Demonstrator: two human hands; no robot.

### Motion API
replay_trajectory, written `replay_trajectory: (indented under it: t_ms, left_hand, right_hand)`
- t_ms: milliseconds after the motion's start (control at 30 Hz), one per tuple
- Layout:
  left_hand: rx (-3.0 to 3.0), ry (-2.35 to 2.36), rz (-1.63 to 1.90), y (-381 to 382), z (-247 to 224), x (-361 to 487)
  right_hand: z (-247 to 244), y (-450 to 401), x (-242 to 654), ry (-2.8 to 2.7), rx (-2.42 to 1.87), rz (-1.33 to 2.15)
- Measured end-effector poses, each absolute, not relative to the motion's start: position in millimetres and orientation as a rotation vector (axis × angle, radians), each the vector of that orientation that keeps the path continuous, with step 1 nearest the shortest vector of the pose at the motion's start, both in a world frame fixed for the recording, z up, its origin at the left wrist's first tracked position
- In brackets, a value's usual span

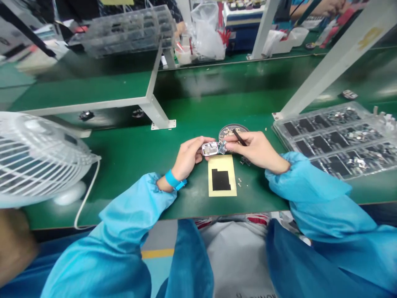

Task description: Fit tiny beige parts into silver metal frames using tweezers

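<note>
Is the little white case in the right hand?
No, the left hand holds the white case; the right hand has a dark stick.

Grey shirt (pixel 232 256): lettering (pixel 262 295) cut off, unreadable; post (pixel 335 68): yellow mark (pixel 370 37), unclear.

The fan (pixel 43 159) is cut off by the left edge and the clear parts tray (pixel 281 136) by the right. The right hand (pixel 256 148) partly hides the round dish (pixel 235 125); the bluish part (pixel 222 147) it holds, possibly a circuit board, is too small to identify.
</note>
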State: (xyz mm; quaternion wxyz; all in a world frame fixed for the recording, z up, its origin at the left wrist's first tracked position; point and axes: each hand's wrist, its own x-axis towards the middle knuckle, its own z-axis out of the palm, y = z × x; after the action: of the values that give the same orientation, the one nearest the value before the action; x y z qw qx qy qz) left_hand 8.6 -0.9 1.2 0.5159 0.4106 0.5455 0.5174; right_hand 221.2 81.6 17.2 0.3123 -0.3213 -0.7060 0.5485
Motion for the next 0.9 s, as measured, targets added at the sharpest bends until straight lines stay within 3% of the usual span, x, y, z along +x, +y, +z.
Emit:
replay_trajectory:
  t_ms: [900]
  left_hand:
    - [1.323,1.271,1.271,-10.7,-14.5,18.9]
  right_hand:
    - [10.4,64.2,208.2,-1.696,-1.004,1.469]
